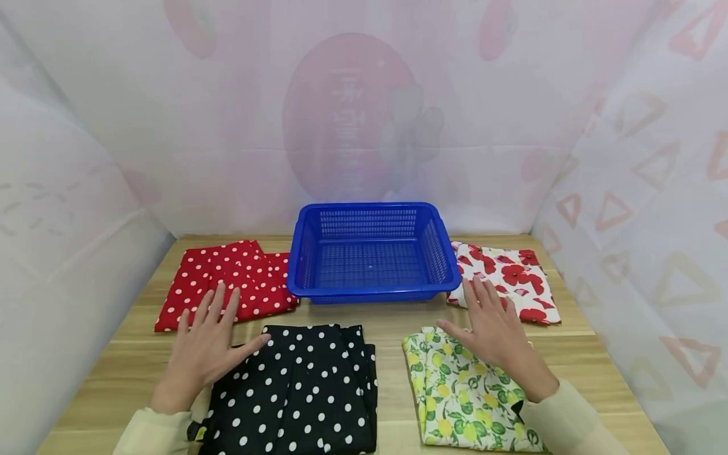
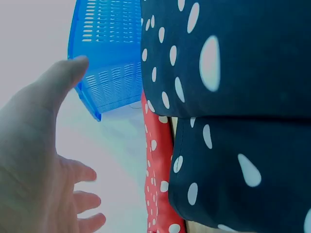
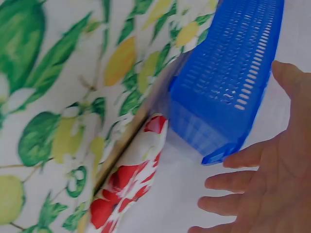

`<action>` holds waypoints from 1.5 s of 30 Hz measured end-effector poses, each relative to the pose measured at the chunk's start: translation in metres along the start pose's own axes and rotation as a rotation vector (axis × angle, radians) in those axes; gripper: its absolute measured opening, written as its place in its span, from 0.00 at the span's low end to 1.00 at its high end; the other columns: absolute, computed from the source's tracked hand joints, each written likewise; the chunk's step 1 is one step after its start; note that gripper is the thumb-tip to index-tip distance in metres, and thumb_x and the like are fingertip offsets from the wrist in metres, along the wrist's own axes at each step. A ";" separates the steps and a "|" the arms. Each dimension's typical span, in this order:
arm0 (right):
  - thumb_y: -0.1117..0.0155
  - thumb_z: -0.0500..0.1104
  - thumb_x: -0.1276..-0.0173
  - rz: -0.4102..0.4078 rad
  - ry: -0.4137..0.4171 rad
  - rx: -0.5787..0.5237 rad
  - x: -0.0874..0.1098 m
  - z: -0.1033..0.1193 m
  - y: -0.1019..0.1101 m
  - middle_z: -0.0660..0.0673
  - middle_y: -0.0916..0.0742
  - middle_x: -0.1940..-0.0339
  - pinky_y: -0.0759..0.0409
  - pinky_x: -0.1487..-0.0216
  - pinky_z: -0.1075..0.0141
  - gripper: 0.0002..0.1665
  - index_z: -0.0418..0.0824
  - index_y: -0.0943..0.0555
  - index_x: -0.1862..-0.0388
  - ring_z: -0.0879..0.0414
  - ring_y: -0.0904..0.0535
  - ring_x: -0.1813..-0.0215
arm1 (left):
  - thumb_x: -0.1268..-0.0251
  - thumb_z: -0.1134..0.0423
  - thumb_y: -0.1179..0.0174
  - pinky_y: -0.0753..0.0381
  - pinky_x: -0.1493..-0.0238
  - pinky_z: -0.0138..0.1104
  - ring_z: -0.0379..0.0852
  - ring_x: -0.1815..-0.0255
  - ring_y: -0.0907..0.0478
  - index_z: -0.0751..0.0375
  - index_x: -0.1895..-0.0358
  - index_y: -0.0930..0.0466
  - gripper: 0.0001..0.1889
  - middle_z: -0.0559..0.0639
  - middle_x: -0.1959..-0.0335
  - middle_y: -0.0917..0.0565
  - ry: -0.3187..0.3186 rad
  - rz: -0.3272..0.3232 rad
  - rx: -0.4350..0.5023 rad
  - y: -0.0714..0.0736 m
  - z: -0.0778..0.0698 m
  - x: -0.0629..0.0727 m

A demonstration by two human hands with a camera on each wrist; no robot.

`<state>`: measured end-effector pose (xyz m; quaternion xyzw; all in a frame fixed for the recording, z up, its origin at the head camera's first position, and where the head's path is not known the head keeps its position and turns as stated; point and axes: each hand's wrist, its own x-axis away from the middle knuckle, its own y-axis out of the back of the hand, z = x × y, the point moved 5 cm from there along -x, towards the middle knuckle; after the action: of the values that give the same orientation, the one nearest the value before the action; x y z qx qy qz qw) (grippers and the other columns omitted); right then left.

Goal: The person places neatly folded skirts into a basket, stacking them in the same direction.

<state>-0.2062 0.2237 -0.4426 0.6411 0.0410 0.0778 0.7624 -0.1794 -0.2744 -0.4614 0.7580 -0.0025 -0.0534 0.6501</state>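
My left hand (image 1: 205,347) hovers with spread fingers between a folded red polka-dot cloth (image 1: 227,278) and a folded black polka-dot cloth (image 1: 301,385). Its palm holds nothing in the left wrist view. On the other side, my right hand (image 1: 491,325) is spread out above a folded lemon-print cloth (image 1: 455,392), fingertips toward a folded white cloth with red flowers (image 1: 512,278). Nothing is in that hand either. A blue plastic basket (image 1: 372,294) with perforated walls stands at the back between the hands, its inside bare.
The wooden table (image 1: 392,354) ends at a pale printed back sheet (image 1: 227,177). Similar sheets rise along the left and right sides. The basket's right rim overlaps the flowered cloth in the head view, its left rim the red cloth.
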 end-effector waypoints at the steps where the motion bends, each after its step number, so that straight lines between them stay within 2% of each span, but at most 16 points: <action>1: 0.52 0.82 0.30 0.000 0.001 -0.002 0.002 0.002 0.002 0.30 0.43 0.12 0.51 0.21 0.22 0.66 0.38 0.50 0.12 0.29 0.51 0.13 | 0.36 0.21 0.47 0.51 0.22 0.75 0.74 0.16 0.50 0.65 0.15 0.50 0.60 0.71 0.15 0.46 -0.009 -0.003 0.011 0.001 0.000 0.001; 5: 0.48 0.78 0.27 0.007 0.015 -0.033 0.008 0.015 0.011 0.27 0.32 0.18 0.37 0.23 0.27 0.60 0.33 0.39 0.17 0.27 0.38 0.18 | 0.30 0.27 0.46 0.38 0.22 0.69 0.75 0.21 0.39 0.75 0.22 0.39 0.54 0.75 0.22 0.35 -0.040 -0.022 0.044 0.007 -0.001 0.003; 10: 0.40 0.71 0.26 0.087 0.031 -0.124 0.009 0.038 0.013 0.28 0.21 0.27 0.23 0.31 0.33 0.51 0.29 0.27 0.26 0.29 0.26 0.25 | 0.26 0.29 0.47 0.24 0.35 0.70 0.78 0.31 0.30 0.80 0.29 0.32 0.50 0.80 0.31 0.27 -0.011 0.023 0.080 0.013 0.000 0.009; 12: 0.35 0.66 0.26 0.112 0.056 -0.188 0.008 0.048 0.011 0.31 0.15 0.37 0.15 0.37 0.40 0.43 0.30 0.21 0.33 0.36 0.17 0.35 | 0.25 0.31 0.47 0.22 0.39 0.70 0.78 0.34 0.28 0.81 0.31 0.30 0.48 0.81 0.34 0.26 0.009 0.040 0.095 0.014 0.001 0.012; 14: 0.31 0.63 0.28 0.129 0.079 -0.246 0.008 0.058 0.008 0.37 0.11 0.49 0.12 0.47 0.50 0.36 0.33 0.16 0.41 0.44 0.15 0.47 | 0.24 0.35 0.44 0.20 0.41 0.70 0.77 0.39 0.25 0.82 0.35 0.28 0.44 0.80 0.39 0.22 0.021 0.044 0.107 0.016 0.003 0.014; 16: 0.29 0.61 0.30 0.139 0.105 -0.299 0.007 0.066 0.004 0.42 0.12 0.59 0.15 0.57 0.57 0.31 0.35 0.15 0.46 0.52 0.19 0.58 | 0.24 0.40 0.41 0.19 0.43 0.68 0.74 0.44 0.22 0.81 0.39 0.25 0.39 0.78 0.44 0.19 0.029 0.047 0.117 0.016 0.005 0.017; 18: 0.27 0.60 0.31 0.158 0.119 -0.346 0.007 0.074 -0.001 0.43 0.13 0.61 0.17 0.58 0.58 0.31 0.34 0.14 0.48 0.53 0.20 0.60 | 0.26 0.44 0.37 0.16 0.47 0.66 0.71 0.50 0.20 0.80 0.42 0.23 0.34 0.76 0.49 0.17 0.043 0.064 0.121 0.016 0.007 0.019; 20: 0.26 0.60 0.32 0.164 0.135 -0.372 0.007 0.081 -0.007 0.43 0.12 0.58 0.15 0.53 0.57 0.34 0.32 0.14 0.44 0.54 0.19 0.58 | 0.28 0.46 0.36 0.15 0.50 0.64 0.68 0.53 0.18 0.80 0.44 0.22 0.32 0.74 0.52 0.16 0.062 0.096 0.114 0.016 0.009 0.020; 23: 0.25 0.61 0.33 0.200 0.146 -0.412 0.007 0.090 -0.016 0.41 0.11 0.55 0.13 0.48 0.53 0.36 0.30 0.15 0.44 0.53 0.17 0.55 | 0.29 0.46 0.35 0.13 0.53 0.62 0.65 0.58 0.17 0.80 0.47 0.21 0.32 0.74 0.54 0.15 0.101 0.138 0.103 0.014 0.013 0.023; 28: 0.26 0.62 0.33 0.260 0.160 -0.469 0.007 0.105 -0.030 0.43 0.11 0.63 0.12 0.46 0.50 0.39 0.28 0.15 0.44 0.54 0.17 0.58 | 0.28 0.45 0.36 0.13 0.58 0.58 0.59 0.64 0.18 0.81 0.51 0.21 0.33 0.72 0.58 0.16 0.157 0.171 0.114 0.008 0.020 0.029; 31: 0.26 0.62 0.32 0.288 0.166 -0.500 0.008 0.113 -0.036 0.41 0.10 0.65 0.12 0.46 0.50 0.40 0.26 0.16 0.43 0.55 0.18 0.61 | 0.27 0.44 0.38 0.16 0.67 0.51 0.55 0.69 0.21 0.78 0.56 0.20 0.30 0.66 0.64 0.16 0.188 0.183 0.126 0.005 0.022 0.034; 35: 0.26 0.62 0.33 0.322 0.151 -0.516 0.008 0.120 -0.042 0.38 0.10 0.60 0.14 0.57 0.57 0.41 0.25 0.16 0.44 0.56 0.21 0.66 | 0.26 0.42 0.40 0.31 0.75 0.39 0.49 0.77 0.29 0.65 0.72 0.26 0.26 0.54 0.78 0.24 0.243 0.201 0.142 0.001 0.021 0.042; 37: 0.26 0.63 0.33 0.338 0.136 -0.514 0.007 0.123 -0.046 0.40 0.12 0.64 0.17 0.64 0.61 0.41 0.26 0.16 0.45 0.57 0.23 0.70 | 0.27 0.40 0.40 0.36 0.76 0.37 0.48 0.79 0.31 0.59 0.77 0.30 0.28 0.52 0.83 0.28 0.278 0.219 0.154 -0.002 0.021 0.045; 41: 0.27 0.64 0.33 0.374 0.104 -0.521 0.005 0.127 -0.053 0.47 0.19 0.78 0.24 0.72 0.64 0.40 0.28 0.16 0.46 0.58 0.28 0.77 | 0.29 0.36 0.41 0.36 0.75 0.36 0.48 0.79 0.30 0.59 0.80 0.28 0.31 0.52 0.83 0.26 0.333 0.269 0.176 -0.007 0.023 0.047; 43: 0.27 0.64 0.33 0.381 0.095 -0.515 0.004 0.128 -0.056 0.48 0.21 0.79 0.25 0.73 0.64 0.38 0.29 0.16 0.48 0.58 0.29 0.78 | 0.30 0.34 0.41 0.35 0.75 0.36 0.48 0.78 0.29 0.59 0.80 0.26 0.32 0.52 0.83 0.25 0.346 0.298 0.192 -0.010 0.023 0.047; 45: 0.27 0.64 0.32 0.382 0.095 -0.500 0.003 0.130 -0.057 0.49 0.22 0.78 0.27 0.74 0.64 0.35 0.32 0.15 0.54 0.58 0.30 0.78 | 0.30 0.31 0.42 0.35 0.75 0.35 0.47 0.78 0.29 0.59 0.81 0.25 0.34 0.51 0.83 0.25 0.346 0.318 0.210 -0.013 0.023 0.047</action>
<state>-0.1787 0.0884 -0.4760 0.4257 -0.0651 0.2571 0.8651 -0.1352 -0.2989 -0.4813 0.8092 -0.0159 0.1803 0.5589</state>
